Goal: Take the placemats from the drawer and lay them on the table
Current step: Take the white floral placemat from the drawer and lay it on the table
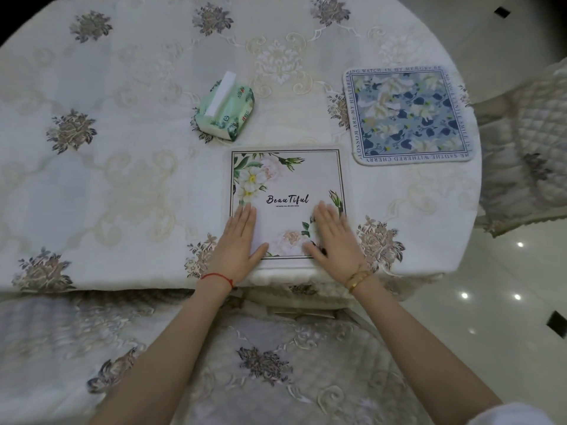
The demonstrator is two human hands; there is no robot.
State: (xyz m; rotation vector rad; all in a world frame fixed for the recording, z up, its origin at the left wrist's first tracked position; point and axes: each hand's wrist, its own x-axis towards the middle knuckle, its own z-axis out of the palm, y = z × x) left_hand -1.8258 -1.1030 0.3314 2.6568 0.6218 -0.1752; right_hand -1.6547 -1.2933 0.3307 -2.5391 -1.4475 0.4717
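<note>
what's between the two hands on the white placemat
Only bare placemat: between the left hand and right hand, the white placemat shows pale flower print, in the head view.

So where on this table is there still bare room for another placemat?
The whole left side of the embroidered tablecloth, left of the green tissue pack, lies bare, as does the far edge. The right is crowded: the blue floral placemat and the white "Beautiful" placemat under both hands.

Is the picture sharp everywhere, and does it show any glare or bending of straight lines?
Head view: the white placemat is sharp, the right hand slightly motion-blurred; the table edge bows from the wide-angle lens; corners darken; bright light spots glare on the glossy floor.
</note>
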